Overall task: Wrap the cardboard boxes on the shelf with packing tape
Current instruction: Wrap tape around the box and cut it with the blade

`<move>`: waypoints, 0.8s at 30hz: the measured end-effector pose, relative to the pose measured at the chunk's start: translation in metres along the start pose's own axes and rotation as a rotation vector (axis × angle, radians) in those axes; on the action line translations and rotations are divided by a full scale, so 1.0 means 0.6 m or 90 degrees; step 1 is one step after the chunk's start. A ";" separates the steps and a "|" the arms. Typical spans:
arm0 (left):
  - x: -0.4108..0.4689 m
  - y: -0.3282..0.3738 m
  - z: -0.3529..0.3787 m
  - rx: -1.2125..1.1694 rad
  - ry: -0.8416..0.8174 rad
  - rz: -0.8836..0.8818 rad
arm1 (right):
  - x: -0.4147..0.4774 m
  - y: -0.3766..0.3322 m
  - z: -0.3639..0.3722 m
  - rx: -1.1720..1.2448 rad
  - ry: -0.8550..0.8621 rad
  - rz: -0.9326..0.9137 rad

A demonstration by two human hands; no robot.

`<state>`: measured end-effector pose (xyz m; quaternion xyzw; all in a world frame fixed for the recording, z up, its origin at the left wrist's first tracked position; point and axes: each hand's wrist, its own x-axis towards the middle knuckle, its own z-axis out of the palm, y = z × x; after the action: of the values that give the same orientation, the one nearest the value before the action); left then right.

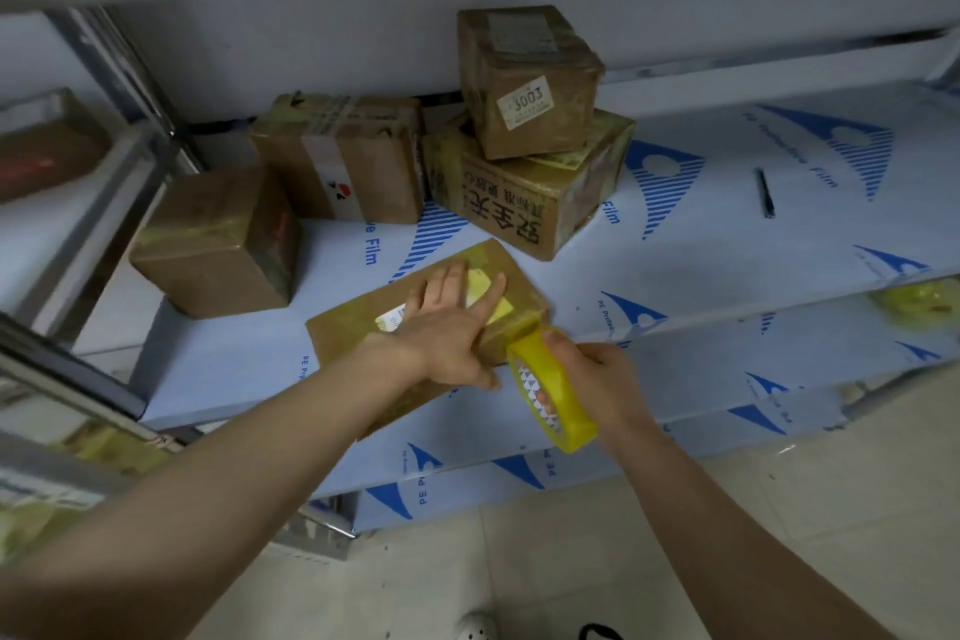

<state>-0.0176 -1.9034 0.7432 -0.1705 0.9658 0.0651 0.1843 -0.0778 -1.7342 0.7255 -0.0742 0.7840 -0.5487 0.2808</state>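
Five cardboard boxes (218,244) sit on the shelf (701,250). The left hand (447,322) presses open-fingered on the nearest; the right hand (597,379) grips one yellow tape roll (558,405).

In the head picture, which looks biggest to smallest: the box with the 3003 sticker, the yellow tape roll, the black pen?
1. box with the 3003 sticker
2. yellow tape roll, though being nearer the camera makes it look bigger
3. black pen

Dim, flat, bluish light with soft shadows; wide-angle bending and blur at the edges, centre sharper.
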 end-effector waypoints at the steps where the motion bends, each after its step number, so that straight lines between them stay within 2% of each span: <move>1: -0.003 0.000 0.007 0.034 0.018 -0.013 | -0.001 -0.002 0.000 0.006 0.008 -0.001; 5: -0.003 0.028 0.032 0.184 0.145 -0.074 | -0.003 -0.007 0.002 -0.021 0.013 0.003; 8: -0.002 0.045 0.048 0.194 0.206 -0.105 | -0.009 -0.015 0.002 -0.038 0.015 0.020; 14: -0.031 0.015 -0.015 0.070 0.134 -0.036 | -0.031 -0.068 -0.032 0.046 -0.083 0.073; 20: -0.049 -0.024 -0.096 -0.134 0.153 0.062 | -0.046 -0.179 -0.079 0.076 -0.210 -0.106; 22: -0.047 -0.034 -0.106 -0.253 0.073 0.070 | -0.043 -0.212 -0.069 0.085 -0.221 -0.138; 24: -0.041 -0.042 -0.107 -0.305 0.008 0.044 | -0.031 -0.231 -0.049 0.068 -0.204 -0.146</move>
<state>-0.0088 -1.9316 0.8100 -0.1768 0.9291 0.2975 0.1303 -0.1042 -1.7556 0.8642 -0.2346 0.6857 -0.5989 0.3407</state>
